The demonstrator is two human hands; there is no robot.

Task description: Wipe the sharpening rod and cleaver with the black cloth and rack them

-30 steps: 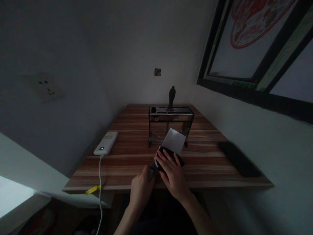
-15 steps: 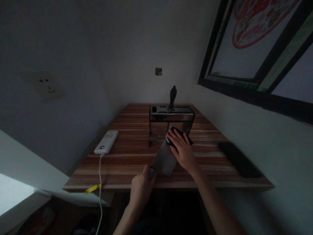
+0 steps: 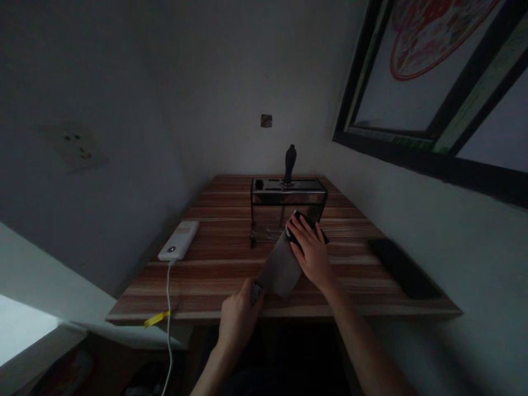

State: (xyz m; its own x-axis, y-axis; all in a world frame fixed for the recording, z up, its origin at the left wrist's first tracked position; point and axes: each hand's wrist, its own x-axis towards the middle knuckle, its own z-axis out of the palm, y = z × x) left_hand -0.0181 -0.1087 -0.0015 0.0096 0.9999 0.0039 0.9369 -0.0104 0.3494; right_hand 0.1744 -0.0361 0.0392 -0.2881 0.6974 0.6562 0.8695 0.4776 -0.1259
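Note:
My left hand (image 3: 240, 318) is closed round the handle of a cleaver (image 3: 281, 268) at the table's front edge. The cleaver's broad grey blade slants away to the right over the table. Across the blade's far end lies a thin black piece (image 3: 320, 232), perhaps a cloth. My right hand (image 3: 310, 248) presses it to the blade, fingers close together on top and thumb out of sight. Just behind stands a clear-sided knife block (image 3: 289, 191) with a black frame. One black-handled tool (image 3: 290, 163) sticks up from its top.
A white power bank (image 3: 180, 241) sits at the left with a white cable (image 3: 169, 313) hanging over the edge; a yellow tag (image 3: 157, 319) is on the cable. A dark phone-like slab (image 3: 403, 268) lies at the right. Walls enclose the wooden table (image 3: 223, 220).
My right hand and the black piece have slid slightly right along the blade, toward its far end. My left hand keeps its grip on the cleaver, almost unmoved.

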